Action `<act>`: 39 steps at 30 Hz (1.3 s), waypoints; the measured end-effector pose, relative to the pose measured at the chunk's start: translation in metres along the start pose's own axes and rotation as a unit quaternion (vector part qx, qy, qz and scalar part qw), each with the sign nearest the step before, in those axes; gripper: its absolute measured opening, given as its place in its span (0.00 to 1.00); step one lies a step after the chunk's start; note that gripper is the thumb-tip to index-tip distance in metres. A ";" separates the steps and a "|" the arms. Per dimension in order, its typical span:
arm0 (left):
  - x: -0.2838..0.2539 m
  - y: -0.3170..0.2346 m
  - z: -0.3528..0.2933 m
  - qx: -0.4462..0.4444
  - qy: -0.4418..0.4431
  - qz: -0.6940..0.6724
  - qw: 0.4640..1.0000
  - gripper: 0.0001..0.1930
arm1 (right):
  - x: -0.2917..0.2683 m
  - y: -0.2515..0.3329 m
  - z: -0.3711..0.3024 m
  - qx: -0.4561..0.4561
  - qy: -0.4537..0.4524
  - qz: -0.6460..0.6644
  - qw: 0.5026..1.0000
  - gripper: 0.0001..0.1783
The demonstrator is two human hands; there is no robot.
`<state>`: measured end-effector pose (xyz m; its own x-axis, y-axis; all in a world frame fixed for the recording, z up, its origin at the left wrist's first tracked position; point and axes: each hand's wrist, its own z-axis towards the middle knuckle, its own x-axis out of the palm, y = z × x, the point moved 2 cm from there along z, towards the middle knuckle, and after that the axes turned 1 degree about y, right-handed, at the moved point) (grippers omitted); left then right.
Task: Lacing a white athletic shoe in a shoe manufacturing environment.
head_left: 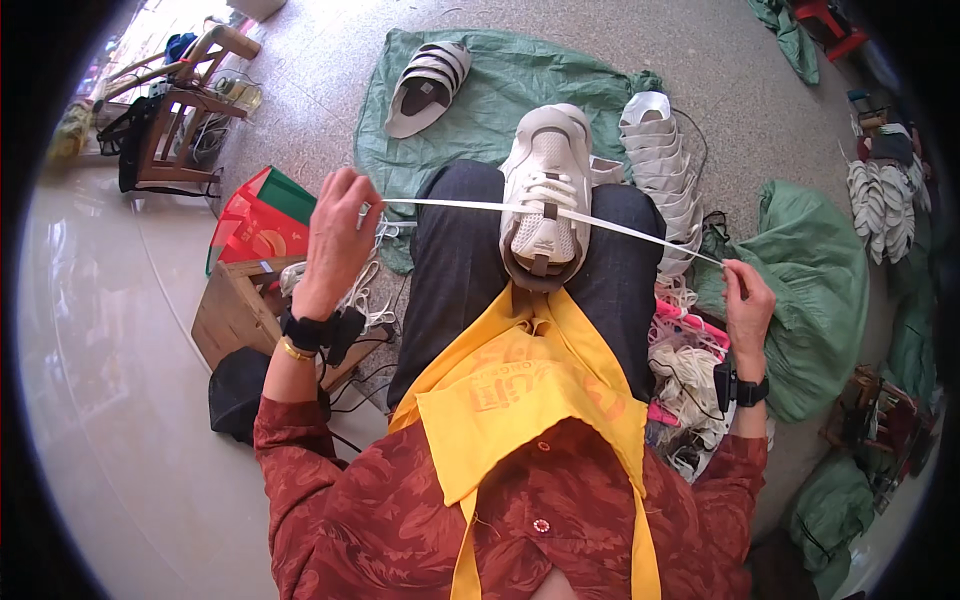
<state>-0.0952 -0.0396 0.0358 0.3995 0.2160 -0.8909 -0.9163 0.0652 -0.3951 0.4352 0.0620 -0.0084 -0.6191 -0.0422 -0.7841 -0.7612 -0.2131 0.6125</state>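
Shoelace [460,204] apparently spans open air past knee edges [635,205].

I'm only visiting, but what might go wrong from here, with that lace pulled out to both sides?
One end of the white lace might slip free, as the left grip and the right grip hold it only by the fingers.

The pale shoe sits between the knees, so an uneven pull could twist or tip it.
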 end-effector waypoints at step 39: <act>-0.090 0.153 -0.031 -0.199 -0.010 0.088 0.976 0.06 | -0.035 -0.105 0.023 0.083 0.053 -0.072 0.993 0.06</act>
<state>-0.2711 -0.0791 0.0489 0.2322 0.2087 -0.9500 -0.8859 -0.3578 -0.2952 0.5321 0.1084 -0.0426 -0.4844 -0.1264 -0.8657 -0.8673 -0.0607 0.4941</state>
